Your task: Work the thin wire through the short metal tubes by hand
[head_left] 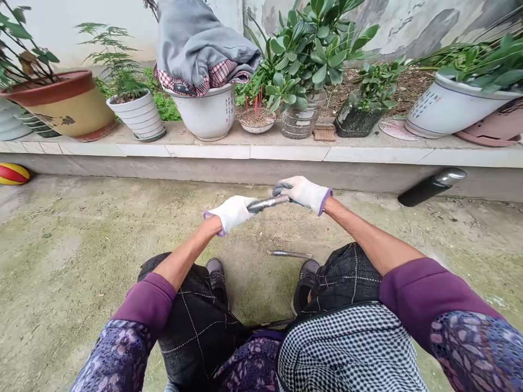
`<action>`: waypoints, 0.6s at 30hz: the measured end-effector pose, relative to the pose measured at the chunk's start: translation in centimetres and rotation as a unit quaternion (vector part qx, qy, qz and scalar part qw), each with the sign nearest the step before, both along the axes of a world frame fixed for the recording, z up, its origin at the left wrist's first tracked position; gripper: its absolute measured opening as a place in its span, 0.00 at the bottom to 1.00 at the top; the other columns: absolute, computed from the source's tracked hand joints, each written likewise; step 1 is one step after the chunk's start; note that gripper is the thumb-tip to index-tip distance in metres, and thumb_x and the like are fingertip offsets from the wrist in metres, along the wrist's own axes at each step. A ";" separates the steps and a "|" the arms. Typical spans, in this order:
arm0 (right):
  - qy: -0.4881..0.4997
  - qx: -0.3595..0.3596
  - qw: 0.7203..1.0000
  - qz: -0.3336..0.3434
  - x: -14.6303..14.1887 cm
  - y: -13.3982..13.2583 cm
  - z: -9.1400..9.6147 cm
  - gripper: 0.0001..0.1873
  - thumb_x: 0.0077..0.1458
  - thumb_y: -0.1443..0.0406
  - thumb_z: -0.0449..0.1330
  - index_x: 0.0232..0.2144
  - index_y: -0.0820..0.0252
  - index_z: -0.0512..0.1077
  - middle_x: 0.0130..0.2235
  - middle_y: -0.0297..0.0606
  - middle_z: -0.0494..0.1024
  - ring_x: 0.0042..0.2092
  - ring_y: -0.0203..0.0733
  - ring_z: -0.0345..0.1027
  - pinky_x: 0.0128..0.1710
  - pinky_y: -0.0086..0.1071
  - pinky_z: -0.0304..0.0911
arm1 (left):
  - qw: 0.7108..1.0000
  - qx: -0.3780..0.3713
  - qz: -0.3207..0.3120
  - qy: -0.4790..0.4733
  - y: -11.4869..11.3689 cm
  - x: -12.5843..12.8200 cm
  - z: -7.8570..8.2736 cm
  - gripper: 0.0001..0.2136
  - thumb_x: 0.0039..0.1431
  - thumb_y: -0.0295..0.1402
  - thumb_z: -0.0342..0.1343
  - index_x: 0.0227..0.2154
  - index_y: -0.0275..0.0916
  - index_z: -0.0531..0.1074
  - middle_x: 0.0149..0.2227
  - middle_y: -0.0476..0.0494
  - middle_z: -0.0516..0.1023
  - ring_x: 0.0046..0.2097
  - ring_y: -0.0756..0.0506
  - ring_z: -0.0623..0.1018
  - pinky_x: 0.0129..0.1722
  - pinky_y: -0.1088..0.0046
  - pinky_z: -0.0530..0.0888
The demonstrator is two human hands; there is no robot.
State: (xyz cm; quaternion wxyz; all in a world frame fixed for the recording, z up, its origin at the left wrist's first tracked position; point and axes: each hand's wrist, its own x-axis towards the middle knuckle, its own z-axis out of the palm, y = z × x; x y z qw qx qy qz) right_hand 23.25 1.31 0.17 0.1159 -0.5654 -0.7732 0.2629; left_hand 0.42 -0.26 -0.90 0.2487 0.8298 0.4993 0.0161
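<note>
My left hand [235, 212], in a white work glove with grey fingers and a purple cuff, is closed around one end of a silvery metal rod [269, 202]. The rod points right and looks ridged or wrapped along its middle. My right hand [301, 193], gloved the same way, is at the rod's far end with its fingers curled. Those fingertips are slightly blurred, and whatever they pinch cannot be made out. A second, thinner-looking metal rod [291, 254] lies on the ground between my shoes, below the hands.
A low tiled ledge [286, 152] runs across ahead, bearing several potted plants and a white pot [200, 114] topped with grey cloth. A black cylinder with a shiny end [429, 188] leans by the ledge at right. A red-yellow ball [13, 173] is far left.
</note>
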 end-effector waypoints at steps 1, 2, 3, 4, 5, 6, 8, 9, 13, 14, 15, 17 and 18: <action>0.026 -0.016 0.999 -0.021 0.1 -0.1 -0.1 0.16 0.56 0.64 0.51 0.39 0.62 0.77 0.25 0.33 0.73 0.25 0.34 0.60 0.26 0.27 0.55 | 0.999 -0.013 0.009 -0.031 -0.2 0.1 0.5 0.16 0.58 0.39 0.52 0.46 0.41 0.76 0.30 0.47 0.77 0.28 0.50 0.73 0.27 0.77 0.69; 0.046 -0.029 0.998 -0.033 0.0 -0.3 -0.3 0.17 0.56 0.63 0.51 0.40 0.62 0.77 0.24 0.32 0.71 0.24 0.33 0.59 0.25 0.27 0.54 | 0.997 -0.026 0.029 -0.064 -0.2 0.1 0.9 0.17 0.59 0.40 0.50 0.48 0.42 0.75 0.30 0.48 0.76 0.25 0.51 0.72 0.25 0.78 0.68; 0.057 -0.036 0.997 -0.032 -0.3 -0.6 -0.6 0.18 0.56 0.62 0.50 0.41 0.62 0.77 0.23 0.31 0.70 0.23 0.33 0.58 0.24 0.27 0.53 | 0.994 -0.034 0.052 -0.093 0.0 0.1 1.2 0.18 0.60 0.40 0.50 0.50 0.41 0.74 0.28 0.48 0.75 0.24 0.52 0.70 0.23 0.78 0.67; 0.057 -0.038 0.998 -0.018 -0.8 -1.0 -0.8 0.18 0.57 0.62 0.50 0.41 0.61 0.77 0.24 0.31 0.70 0.23 0.33 0.59 0.25 0.27 0.53 | 0.991 -0.034 0.074 -0.106 0.2 0.0 1.3 0.18 0.60 0.40 0.49 0.49 0.40 0.74 0.27 0.48 0.74 0.23 0.52 0.69 0.23 0.78 0.67; 0.043 -0.034 0.998 0.008 -1.3 -1.4 -1.0 0.17 0.57 0.62 0.50 0.40 0.60 0.77 0.25 0.31 0.71 0.24 0.33 0.59 0.26 0.27 0.54 | 0.991 -0.022 0.088 -0.095 0.6 -0.1 1.3 0.17 0.60 0.39 0.50 0.48 0.39 0.75 0.26 0.48 0.74 0.23 0.51 0.70 0.24 0.78 0.67; 0.016 -0.025 0.999 0.036 -1.9 -1.8 -1.1 0.16 0.58 0.62 0.51 0.38 0.59 0.77 0.27 0.32 0.73 0.25 0.33 0.60 0.27 0.27 0.54 | 0.994 0.000 0.093 -0.054 1.0 -0.2 1.0 0.16 0.60 0.38 0.50 0.46 0.38 0.75 0.26 0.47 0.74 0.25 0.50 0.71 0.25 0.77 0.68; -0.059 0.000 0.995 0.084 -2.9 -2.5 -1.2 0.15 0.59 0.62 0.51 0.36 0.58 0.77 0.30 0.34 0.75 0.27 0.34 0.62 0.28 0.28 0.53 | 0.993 0.052 0.076 0.075 1.8 -0.5 0.3 0.13 0.61 0.34 0.50 0.43 0.38 0.76 0.29 0.43 0.76 0.29 0.48 0.74 0.31 0.75 0.70; -0.097 0.009 0.991 0.097 -3.2 -2.6 -1.2 0.14 0.59 0.62 0.51 0.36 0.58 0.77 0.31 0.35 0.76 0.28 0.35 0.62 0.28 0.28 0.52 | 0.986 0.072 0.063 0.136 2.0 -0.6 -0.2 0.12 0.61 0.32 0.50 0.43 0.37 0.76 0.31 0.41 0.77 0.32 0.46 0.76 0.34 0.73 0.70; -0.138 0.033 0.986 0.087 -2.7 -1.9 -0.6 0.14 0.60 0.61 0.52 0.38 0.57 0.77 0.31 0.37 0.77 0.29 0.36 0.63 0.29 0.29 0.52 | 0.971 0.088 0.022 0.222 1.8 -0.9 -1.3 0.12 0.59 0.28 0.52 0.43 0.37 0.76 0.33 0.37 0.78 0.38 0.42 0.78 0.40 0.69 0.71; -0.116 0.036 0.990 0.076 -2.2 -1.6 -0.4 0.14 0.59 0.62 0.52 0.38 0.58 0.77 0.31 0.36 0.77 0.29 0.36 0.63 0.29 0.29 0.53 | 0.972 0.082 0.005 0.219 1.5 -0.8 -1.2 0.12 0.59 0.29 0.52 0.43 0.38 0.76 0.33 0.38 0.78 0.37 0.42 0.78 0.40 0.69 0.71; -0.084 0.036 0.994 0.063 -1.7 -1.2 -0.2 0.14 0.59 0.63 0.52 0.37 0.59 0.77 0.31 0.36 0.77 0.29 0.35 0.63 0.29 0.28 0.54 | 0.975 0.079 -0.015 0.208 1.2 -0.8 -1.1 0.12 0.59 0.29 0.51 0.43 0.39 0.76 0.32 0.39 0.78 0.36 0.42 0.78 0.39 0.69 0.70; -0.011 0.004 1.000 0.027 -0.9 -0.8 0.0 0.14 0.57 0.64 0.52 0.36 0.60 0.77 0.29 0.34 0.75 0.27 0.33 0.62 0.28 0.27 0.55 | 0.986 0.069 -0.052 0.144 0.7 -0.6 -0.5 0.12 0.60 0.32 0.50 0.42 0.40 0.77 0.31 0.42 0.78 0.34 0.44 0.77 0.37 0.70 0.70; 0.022 -0.026 0.999 0.006 -0.7 -0.8 0.1 0.14 0.56 0.64 0.52 0.37 0.61 0.77 0.26 0.33 0.73 0.25 0.32 0.60 0.26 0.26 0.55 | 0.992 0.059 -0.060 0.094 0.5 -0.6 -0.1 0.12 0.60 0.34 0.51 0.41 0.40 0.77 0.31 0.44 0.77 0.32 0.45 0.76 0.35 0.72 0.69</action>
